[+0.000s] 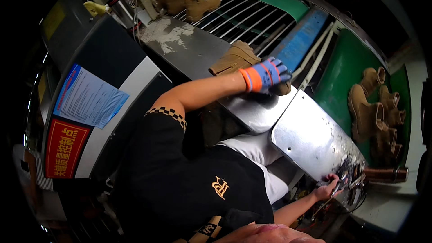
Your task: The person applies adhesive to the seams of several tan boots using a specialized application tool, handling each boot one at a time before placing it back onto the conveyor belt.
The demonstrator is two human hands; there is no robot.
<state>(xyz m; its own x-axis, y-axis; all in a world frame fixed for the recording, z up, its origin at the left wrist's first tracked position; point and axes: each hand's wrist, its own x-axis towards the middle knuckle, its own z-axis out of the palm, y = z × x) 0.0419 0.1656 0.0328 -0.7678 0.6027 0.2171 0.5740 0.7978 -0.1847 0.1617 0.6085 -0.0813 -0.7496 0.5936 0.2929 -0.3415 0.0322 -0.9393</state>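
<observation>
Left hand: the left hand, in a blue and orange glove, reaches far across the metal bench; its fingers curl down over a tan boot, gripping its near end
Tan boot: lies on its side on the grey work surface, at the near edge of the white-barred conveyor, just left of a blue rail
Right hand: the bare right hand sits low at the near right, fingers closed around a small metal tool at the edge of the shiny steel plate
Far boots: two more tan boots stand on the conveyor bars, well apart from the gloved hand
Right side: a cluster of tan boots lies on the green belt
Left side: a dark machine housing carries a blue-white paper sheet and a red sign
</observation>
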